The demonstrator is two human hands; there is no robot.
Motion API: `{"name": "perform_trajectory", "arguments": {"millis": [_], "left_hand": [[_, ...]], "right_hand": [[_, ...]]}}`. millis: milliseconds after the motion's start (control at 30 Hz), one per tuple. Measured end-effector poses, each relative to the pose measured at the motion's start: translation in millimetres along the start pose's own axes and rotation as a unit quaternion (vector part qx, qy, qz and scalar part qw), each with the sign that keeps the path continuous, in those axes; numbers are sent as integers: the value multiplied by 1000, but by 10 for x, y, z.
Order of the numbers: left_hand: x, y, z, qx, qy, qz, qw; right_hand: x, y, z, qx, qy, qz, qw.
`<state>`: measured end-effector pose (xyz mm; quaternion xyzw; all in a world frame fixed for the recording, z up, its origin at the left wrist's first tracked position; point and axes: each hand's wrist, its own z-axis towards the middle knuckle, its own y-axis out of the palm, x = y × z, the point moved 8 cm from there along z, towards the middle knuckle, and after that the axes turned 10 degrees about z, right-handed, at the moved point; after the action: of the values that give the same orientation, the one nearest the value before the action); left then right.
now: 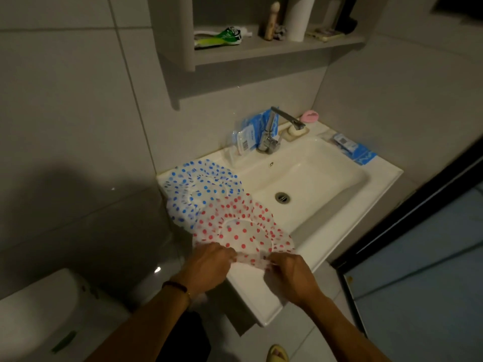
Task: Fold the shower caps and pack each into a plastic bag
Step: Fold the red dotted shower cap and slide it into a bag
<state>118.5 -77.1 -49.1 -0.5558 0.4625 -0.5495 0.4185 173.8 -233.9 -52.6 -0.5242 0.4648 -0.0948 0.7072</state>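
A person's left hand (209, 265) and right hand (290, 270) pinch the near rim of a red-dotted shower cap (243, 231) on the sink (347, 210) ledge, the blue-dotted cap (198, 186) beyond it; fingers closed on the frill should lift evenly to fold it flat.

We stand in a dim bathroom with large grey wall tiles (65, 87). A white sink (339, 178) with a chrome tap (271, 137) sits against the wall, its drain (282, 197) near the middle of the basin. Above it hangs a grey shelf (274, 50) holding a toothpaste tube (219, 39) and a white bottle (298, 17). A white toilet (39, 309) stands at lower left, and a dark-framed glass door (418, 231) runs along the right. The floor (326, 322) is pale tile.
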Motion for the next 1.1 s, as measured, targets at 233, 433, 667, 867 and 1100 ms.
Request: {"name": "perform_trajectory", "arguments": {"millis": [233, 433, 667, 867, 1100], "left_hand": [[-268, -13, 24, 55, -132, -178, 974], [-173, 131, 95, 0, -115, 48, 992], [3, 29, 353, 48, -73, 204, 975], [186, 515, 296, -10, -17, 156, 988], [199, 647, 293, 6, 0, 136, 991]], "right_hand": [[399, 26, 81, 22, 182, 116, 976], [543, 35, 45, 57, 229, 63, 970], [562, 16, 160, 48, 176, -47, 982], [609, -9, 89, 40, 102, -67, 992], [757, -428, 150, 48, 105, -182, 976]]}}
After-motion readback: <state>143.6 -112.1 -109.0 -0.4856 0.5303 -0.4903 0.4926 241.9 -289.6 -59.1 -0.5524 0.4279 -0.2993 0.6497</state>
